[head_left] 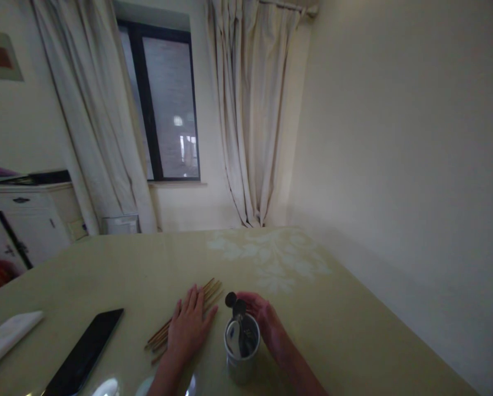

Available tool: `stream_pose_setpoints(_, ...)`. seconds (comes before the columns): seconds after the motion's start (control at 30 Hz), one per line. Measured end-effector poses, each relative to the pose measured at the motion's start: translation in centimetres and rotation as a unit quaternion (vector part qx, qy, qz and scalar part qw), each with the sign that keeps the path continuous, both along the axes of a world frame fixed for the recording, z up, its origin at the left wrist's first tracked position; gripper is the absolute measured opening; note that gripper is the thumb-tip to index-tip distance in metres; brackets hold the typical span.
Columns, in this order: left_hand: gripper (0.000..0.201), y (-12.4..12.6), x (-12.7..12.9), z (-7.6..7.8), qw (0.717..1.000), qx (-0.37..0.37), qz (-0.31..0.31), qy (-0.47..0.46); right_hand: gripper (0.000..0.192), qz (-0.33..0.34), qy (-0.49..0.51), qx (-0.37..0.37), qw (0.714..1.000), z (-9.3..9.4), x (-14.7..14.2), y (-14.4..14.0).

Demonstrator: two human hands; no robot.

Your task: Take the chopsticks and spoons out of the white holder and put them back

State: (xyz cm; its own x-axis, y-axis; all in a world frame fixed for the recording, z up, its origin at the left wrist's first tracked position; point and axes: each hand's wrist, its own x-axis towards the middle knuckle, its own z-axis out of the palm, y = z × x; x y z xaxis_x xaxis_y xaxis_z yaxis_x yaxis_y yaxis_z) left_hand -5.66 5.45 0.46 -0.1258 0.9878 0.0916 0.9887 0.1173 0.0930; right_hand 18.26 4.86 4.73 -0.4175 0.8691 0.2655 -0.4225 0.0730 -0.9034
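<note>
Closest to my view stands a metal utensil cup (241,357) near the table's (345,319) front edge, with what look like 2 or 3 utensils upright in it, their dark rounded ends poking above the rim. My right hand (263,322) curls around the cup's far right side; its fingers reach toward those utensil tops, but I cannot tell whether they actually pinch one. My left hand (189,327) lies flat, fingers spread and together with nothing clamped, pressing on a bundle of chopsticks (180,322). That bundle sits just left of the cup, its long axis running diagonally from near-left to far-right, so its far tips point toward the cup and the right hand. Of the 2 hands, the left is on the sticks; the right is nearer the cup. Farther left lie a dark phone (85,352) and a white folded cloth (7,338).
</note>
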Motion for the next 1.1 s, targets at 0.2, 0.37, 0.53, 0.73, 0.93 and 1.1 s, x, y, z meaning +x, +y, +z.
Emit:
stream_pose_setpoints(0.2,0.051,-0.1,-0.1,0.3,0.989,0.012,-0.111,-0.092,0.069,0.001,-0.014,0.01,1.0,0.5,0.0,-0.2)
stream_pose_setpoints(0.37,0.047,0.0,0.1,-0.5,0.988,0.035,-0.116,-0.099,0.065,-0.011,-0.024,0.007,1.0,0.7,0.2,-0.4)
stream_pose_setpoints(0.53,0.053,0.4,0.0,-1.3,0.987,0.031,-0.15,-0.039,0.063,-0.031,-0.022,-0.01,0.999,0.8,0.1,-0.8)
stream_pose_setpoints(0.73,0.052,0.0,0.2,-0.6,0.986,0.02,-0.151,-0.075,0.053,-0.029,-0.03,0.014,0.999,0.6,0.1,-0.5)
stream_pose_setpoints(0.93,0.061,-0.1,0.3,-0.4,0.979,0.022,-0.166,-0.112,0.052,-0.025,-0.065,0.07,0.995,1.1,0.4,-0.4)
stream_pose_setpoints(1.1,0.05,0.2,0.2,-0.7,0.981,0.031,-0.152,-0.115,0.05,-0.04,-0.12,0.13,0.983,1.6,0.7,-0.7)
